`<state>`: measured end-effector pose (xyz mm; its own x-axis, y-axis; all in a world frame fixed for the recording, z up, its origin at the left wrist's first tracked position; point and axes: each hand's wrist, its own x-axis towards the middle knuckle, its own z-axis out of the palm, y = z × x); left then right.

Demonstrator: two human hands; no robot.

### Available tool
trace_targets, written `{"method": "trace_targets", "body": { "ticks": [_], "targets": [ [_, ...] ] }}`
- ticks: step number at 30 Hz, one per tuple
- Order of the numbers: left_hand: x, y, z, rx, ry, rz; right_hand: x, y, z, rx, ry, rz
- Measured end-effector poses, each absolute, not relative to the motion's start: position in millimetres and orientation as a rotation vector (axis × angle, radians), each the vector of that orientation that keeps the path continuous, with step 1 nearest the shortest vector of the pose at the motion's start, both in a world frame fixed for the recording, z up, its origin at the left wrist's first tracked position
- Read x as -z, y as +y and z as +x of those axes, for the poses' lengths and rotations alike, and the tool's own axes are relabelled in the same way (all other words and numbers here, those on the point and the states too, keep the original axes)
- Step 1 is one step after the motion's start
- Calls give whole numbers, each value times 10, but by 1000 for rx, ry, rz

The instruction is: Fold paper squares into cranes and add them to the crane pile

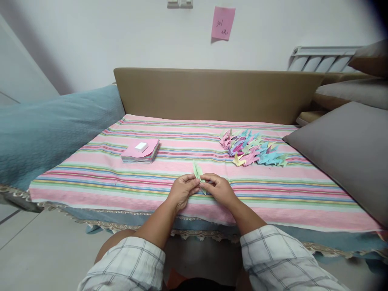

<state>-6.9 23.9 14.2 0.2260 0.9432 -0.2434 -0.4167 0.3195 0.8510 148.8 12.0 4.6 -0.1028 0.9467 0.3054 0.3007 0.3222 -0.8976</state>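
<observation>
A pale green folded paper (197, 169) stands narrow and upright between my hands, its top end pointing away from me. My left hand (182, 190) pinches it from the left, thumb and fingers closed near its lower part. From the right, my right hand (218, 189) grips the same paper with thumb and forefinger. The fingertips of both hands nearly meet and hide part of the folds. Farther off to the right lies a pile of folded paper cranes (247, 147) in pink, blue, purple, yellow and green.
On the left, a stack of coloured paper sheets (142, 153) carries a small white block (141, 146). Everything lies on a striped cloth (100, 178). A brown backrest (212, 95) borders the back, a blue cushion (60, 125) the left, a grey pillow (342, 149) the right.
</observation>
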Motion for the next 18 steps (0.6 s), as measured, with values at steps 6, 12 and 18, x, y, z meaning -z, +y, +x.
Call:
{"method": "trace_targets", "body": {
  "ticks": [6,12,18],
  "targets": [
    [-159,240,-85,-1072,880,765,-79,104,1506,-1002,-1526,-1105],
    [-161,210,-30,-1132,908,792,-44,101,1423,-1066,-1334,-1154],
    [-121,196,12,-1176,877,786,-25,103,1340,-1153,-1227,-1117]
  ]
}}
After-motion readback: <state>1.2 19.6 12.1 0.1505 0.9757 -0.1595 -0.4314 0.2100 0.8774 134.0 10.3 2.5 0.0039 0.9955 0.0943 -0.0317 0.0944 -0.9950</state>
